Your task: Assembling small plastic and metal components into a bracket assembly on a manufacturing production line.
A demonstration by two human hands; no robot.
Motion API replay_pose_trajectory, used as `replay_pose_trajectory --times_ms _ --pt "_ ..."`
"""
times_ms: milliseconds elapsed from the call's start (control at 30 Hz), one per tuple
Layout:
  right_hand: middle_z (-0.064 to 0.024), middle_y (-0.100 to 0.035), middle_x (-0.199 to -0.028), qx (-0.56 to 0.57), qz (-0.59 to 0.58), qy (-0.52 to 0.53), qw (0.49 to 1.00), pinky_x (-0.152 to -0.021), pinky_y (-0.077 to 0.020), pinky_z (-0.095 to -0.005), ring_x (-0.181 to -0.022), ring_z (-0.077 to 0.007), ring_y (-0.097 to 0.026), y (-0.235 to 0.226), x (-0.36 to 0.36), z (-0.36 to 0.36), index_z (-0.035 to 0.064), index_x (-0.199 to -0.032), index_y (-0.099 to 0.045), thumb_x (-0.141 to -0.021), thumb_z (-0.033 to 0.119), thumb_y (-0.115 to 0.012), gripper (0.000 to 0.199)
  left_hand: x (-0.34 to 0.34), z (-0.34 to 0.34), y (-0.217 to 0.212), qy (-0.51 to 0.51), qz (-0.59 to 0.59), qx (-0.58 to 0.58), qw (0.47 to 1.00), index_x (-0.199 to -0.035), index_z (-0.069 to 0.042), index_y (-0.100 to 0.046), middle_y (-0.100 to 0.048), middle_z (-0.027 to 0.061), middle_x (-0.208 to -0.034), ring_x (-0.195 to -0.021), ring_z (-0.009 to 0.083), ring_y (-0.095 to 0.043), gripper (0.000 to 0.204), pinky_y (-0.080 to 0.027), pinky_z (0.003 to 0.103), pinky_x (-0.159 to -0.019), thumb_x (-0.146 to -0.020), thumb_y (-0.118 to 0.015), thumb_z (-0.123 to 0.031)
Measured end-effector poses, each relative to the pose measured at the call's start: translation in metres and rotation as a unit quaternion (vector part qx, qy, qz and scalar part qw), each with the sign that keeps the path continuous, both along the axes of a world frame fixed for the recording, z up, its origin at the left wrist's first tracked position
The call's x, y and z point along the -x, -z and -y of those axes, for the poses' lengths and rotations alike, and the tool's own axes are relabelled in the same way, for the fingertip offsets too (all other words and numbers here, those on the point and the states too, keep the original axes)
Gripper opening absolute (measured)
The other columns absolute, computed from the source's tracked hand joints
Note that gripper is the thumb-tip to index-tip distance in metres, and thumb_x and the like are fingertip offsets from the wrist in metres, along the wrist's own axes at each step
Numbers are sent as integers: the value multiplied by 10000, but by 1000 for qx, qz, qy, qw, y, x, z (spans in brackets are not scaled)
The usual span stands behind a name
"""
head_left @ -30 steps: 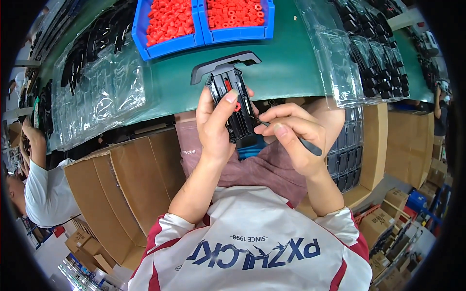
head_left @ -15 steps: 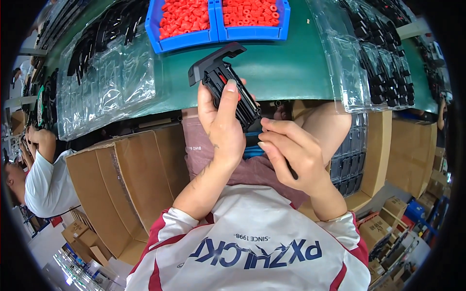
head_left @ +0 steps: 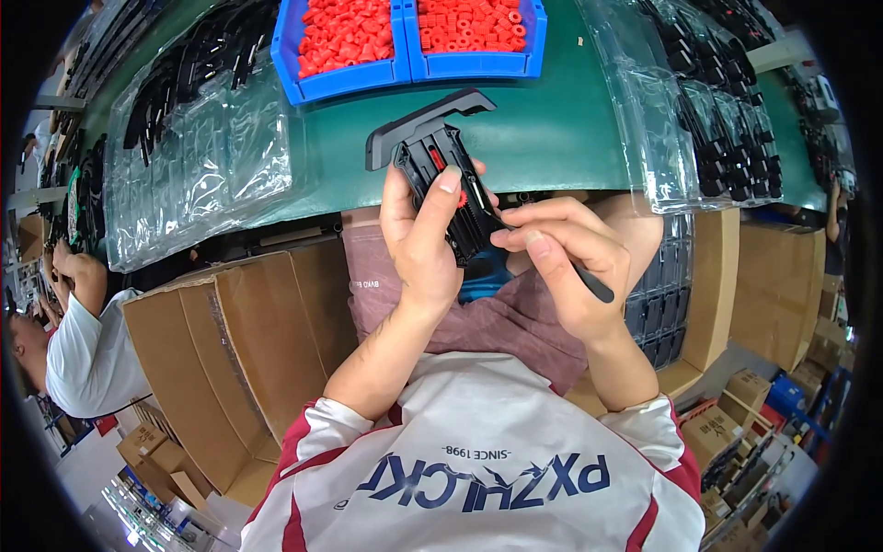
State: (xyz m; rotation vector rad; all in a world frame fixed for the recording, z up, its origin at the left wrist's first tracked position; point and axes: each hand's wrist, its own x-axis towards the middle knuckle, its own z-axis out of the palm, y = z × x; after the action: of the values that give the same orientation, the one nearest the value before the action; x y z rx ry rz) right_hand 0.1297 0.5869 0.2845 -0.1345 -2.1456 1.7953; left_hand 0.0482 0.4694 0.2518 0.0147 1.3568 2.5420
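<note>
My left hand (head_left: 423,239) grips a black plastic assembly (head_left: 425,170) with a wide curved crosspiece at its top, tilted over my lap near the table edge. Its thumb presses on the open face, beside a small red toothed part (head_left: 462,199). A red strip (head_left: 437,158) shows in a slot above the thumb. My right hand (head_left: 589,262) pinches a slim black piece (head_left: 595,283) whose rounded end sticks out below the fingers. The other end of that piece reaches the assembly's lower right side; fingers partly hide the contact.
Two blue bins (head_left: 345,89) of small red parts stand on the green table (head_left: 543,138). Clear plastic trays (head_left: 202,175) with black parts lie left and right. Cardboard boxes (head_left: 267,322) flank my legs; the right one holds dark trays (head_left: 662,313). Another person (head_left: 87,350) sits at far left.
The assembly has shifted slightly right and turned a little more upright. My right hand has tilted the slim black piece, its rounded end now out to the right and its tip at the assembly.
</note>
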Motion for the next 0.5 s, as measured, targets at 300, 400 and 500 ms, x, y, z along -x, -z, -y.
replay_pose_trajectory --times_ms 300,400,500 --pt "-147 -677 -1012 -66 25 -37 997 -611 -459 -233 -689 -160 -576 -11 -5 0 -70 -899 -713 -848 -30 -610 122 2 3 2 -28 20 26 999 -1192 -49 -505 -649 154 -970 -687 207 -635 284 -539 288 -577 -921 -534 -127" --pt "-165 -672 -1045 -122 45 -57 990 -655 -499 -250 -735 -189 -609 -16 -8 6 -82 -908 -709 -843 -36 -598 137 3 3 -1 -52 34 40 997 -1188 -50 -508 -650 147 -971 -688 198 -635 278 -540 288 -578 -923 -539 -129" --pt "-171 -671 -1052 -247 -3 -45 968 -695 -519 -271 -783 -216 -635 -7 -8 19 -89 -928 -696 -820 -58 -613 140 2 -2 -3 -71 51 53 995 -1181 -52 -513 -650 137 -971 -691 188 -634 268 -543 288 -584 -927 -546 -131"
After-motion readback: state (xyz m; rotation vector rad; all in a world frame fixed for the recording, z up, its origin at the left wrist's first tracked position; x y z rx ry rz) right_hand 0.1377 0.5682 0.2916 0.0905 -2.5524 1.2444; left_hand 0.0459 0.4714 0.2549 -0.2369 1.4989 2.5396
